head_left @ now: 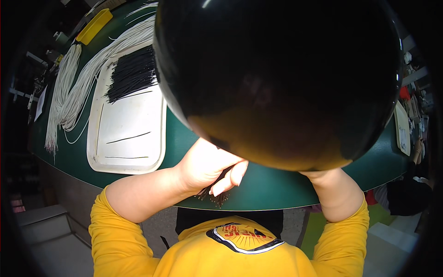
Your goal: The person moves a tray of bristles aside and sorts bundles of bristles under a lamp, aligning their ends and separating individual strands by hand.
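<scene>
My left hand (pixel 214 166) is closed round a bundle of thin dark wires (pixel 217 196) at the table's near edge. The wires' small copper-coloured ends fan out below my fingers. A large glossy black dome (pixel 277 83), perhaps a lamp shade, blocks the middle and right of the view. Only the wrist of my right hand (pixel 325 174) shows below the dome's rim, so its fingers are hidden. To the left lies a white tray (pixel 127 121), with a pile of short black wires (pixel 134 71) at its far end and a few single ones nearer me.
Long white wires (pixel 83 92) lie in bundles on the green table (pixel 272 189), left of the tray and behind it. A yellow bin (pixel 94 26) stands at the far left. At the right edge is a pale tray (pixel 402 129), with a person's hand (pixel 418 151) close by.
</scene>
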`<move>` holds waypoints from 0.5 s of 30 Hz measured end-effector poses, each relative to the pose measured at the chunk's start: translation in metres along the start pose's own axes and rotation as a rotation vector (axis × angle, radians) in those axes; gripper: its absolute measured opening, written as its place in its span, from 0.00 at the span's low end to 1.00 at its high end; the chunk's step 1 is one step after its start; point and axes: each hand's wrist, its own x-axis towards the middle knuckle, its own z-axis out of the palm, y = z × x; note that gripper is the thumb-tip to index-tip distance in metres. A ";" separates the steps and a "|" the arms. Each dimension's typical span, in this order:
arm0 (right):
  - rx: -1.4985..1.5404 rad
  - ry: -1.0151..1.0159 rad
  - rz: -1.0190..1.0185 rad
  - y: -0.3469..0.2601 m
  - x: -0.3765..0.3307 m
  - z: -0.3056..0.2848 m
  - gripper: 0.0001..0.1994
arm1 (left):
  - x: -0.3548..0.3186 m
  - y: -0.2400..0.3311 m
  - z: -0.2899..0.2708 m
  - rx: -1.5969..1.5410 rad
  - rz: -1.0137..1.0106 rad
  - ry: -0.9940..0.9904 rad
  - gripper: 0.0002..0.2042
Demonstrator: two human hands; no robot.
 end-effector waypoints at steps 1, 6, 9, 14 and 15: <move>0.122 0.079 0.082 0.001 -0.001 0.002 0.03 | 0.000 0.000 0.000 0.001 0.005 0.000 0.06; 0.244 -0.111 0.359 -0.022 0.012 -0.007 0.07 | 0.001 -0.001 -0.005 0.062 0.037 -0.025 0.07; 0.664 -0.016 0.603 -0.023 0.014 0.001 0.11 | 0.001 -0.002 -0.005 0.079 0.041 -0.055 0.07; 0.714 0.032 0.609 -0.014 0.010 -0.008 0.12 | 0.000 -0.003 -0.003 -0.104 0.019 -0.037 0.07; 0.686 -0.135 0.551 -0.012 0.011 -0.010 0.11 | 0.000 -0.003 -0.003 -0.103 0.020 -0.034 0.07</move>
